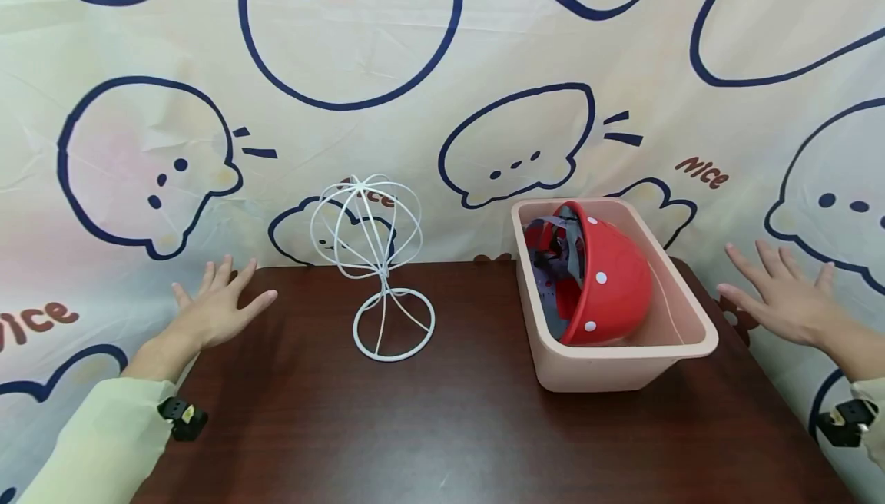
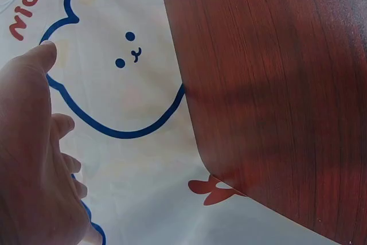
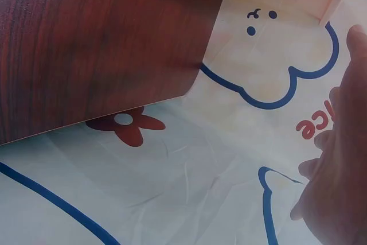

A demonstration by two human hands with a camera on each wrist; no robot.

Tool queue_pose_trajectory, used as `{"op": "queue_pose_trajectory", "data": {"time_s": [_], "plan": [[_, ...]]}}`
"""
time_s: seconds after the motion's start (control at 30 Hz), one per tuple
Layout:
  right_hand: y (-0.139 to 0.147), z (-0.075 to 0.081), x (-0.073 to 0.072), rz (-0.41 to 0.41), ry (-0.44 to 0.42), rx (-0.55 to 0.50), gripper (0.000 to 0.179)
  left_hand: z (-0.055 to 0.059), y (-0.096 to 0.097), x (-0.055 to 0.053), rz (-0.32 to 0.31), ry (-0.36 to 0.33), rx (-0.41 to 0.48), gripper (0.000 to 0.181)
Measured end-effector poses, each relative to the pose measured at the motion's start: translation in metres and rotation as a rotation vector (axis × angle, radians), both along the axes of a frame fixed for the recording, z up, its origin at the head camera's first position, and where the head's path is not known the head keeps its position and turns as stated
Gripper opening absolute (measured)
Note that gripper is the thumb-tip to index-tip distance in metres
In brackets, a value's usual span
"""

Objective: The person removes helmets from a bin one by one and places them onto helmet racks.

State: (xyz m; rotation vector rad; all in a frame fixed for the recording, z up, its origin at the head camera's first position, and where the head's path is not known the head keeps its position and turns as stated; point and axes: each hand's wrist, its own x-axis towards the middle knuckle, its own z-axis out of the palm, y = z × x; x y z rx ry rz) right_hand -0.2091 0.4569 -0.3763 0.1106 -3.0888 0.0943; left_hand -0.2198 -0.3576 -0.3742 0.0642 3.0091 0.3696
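My left hand (image 1: 214, 308) hovers at the table's left back corner with its fingers spread, holding nothing. Off the table's right edge, my right hand (image 1: 788, 296) is held up with spread fingers, also with nothing in it. Nearest the left hand stands a white wire hat stand (image 1: 383, 266) with a round cage top and a ring base. A pink plastic bin (image 1: 622, 369) stands nearer the right hand. Inside the bin a red helmet with white dots (image 1: 622, 281) lies on its side, its grey straps (image 1: 572, 243) showing at the opening.
The dark brown wooden table (image 1: 442, 435) fills the lower middle. Right behind it hangs a pale cloth (image 1: 387, 135) printed with blue-outlined cartoon shapes, which also shows past the table's sides. In the left wrist view the table corner (image 2: 229, 159) has a rounded edge.
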Motion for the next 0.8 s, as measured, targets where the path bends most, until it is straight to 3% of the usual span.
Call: {"op": "queue_pose_trajectory", "data": {"time_s": [0.3, 0.43, 0.57, 0.8], "plan": [[-0.006, 0.005, 0.001, 0.027, 0.013, -0.044, 0.084, 0.008, 0.012, 0.009, -0.043, -0.006, -0.025, 0.097], [-0.01, 0.009, 0.001, 0.055, 0.03, -0.082, 0.08, 0.011, 0.02, 0.016, -0.078, -0.008, 0.012, 0.094], [-0.014, 0.015, 0.002, 0.077, 0.028, -0.165, 0.075, 0.015, 0.034, 0.024, -0.117, 0.0, 0.078, 0.092], [-0.021, 0.022, 0.002, 0.112, -0.077, -0.346, 0.072, 0.023, 0.064, 0.037, -0.197, 0.055, 0.1, 0.082]]}}
